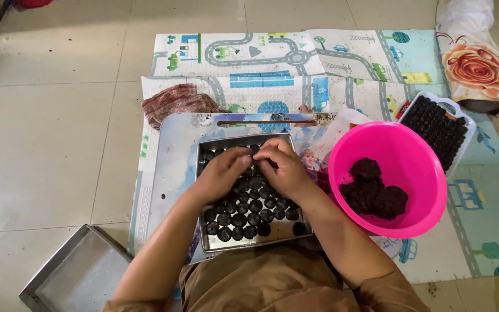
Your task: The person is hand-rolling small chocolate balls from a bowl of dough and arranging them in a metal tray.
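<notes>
This looks like a home, with the work done on the floor. Pale floor tiles (41, 115) carry a children's play mat (272, 63) printed with roads and cars, a flowered pillow (476, 66) lies at its edge, and a crumpled checked cloth (177, 103) sits beside a pink plastic bowl (388, 153).

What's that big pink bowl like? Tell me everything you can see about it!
The pink bowl is round, bright and smooth, and looks like plastic. It sits upright on the play mat, just right of the metal tray where both hands are busy. Inside lie a few big dark dough lumps, piled toward the near side; the rest is bare. Neither hand touches it, though the right forearm passes close by its rim.
</notes>
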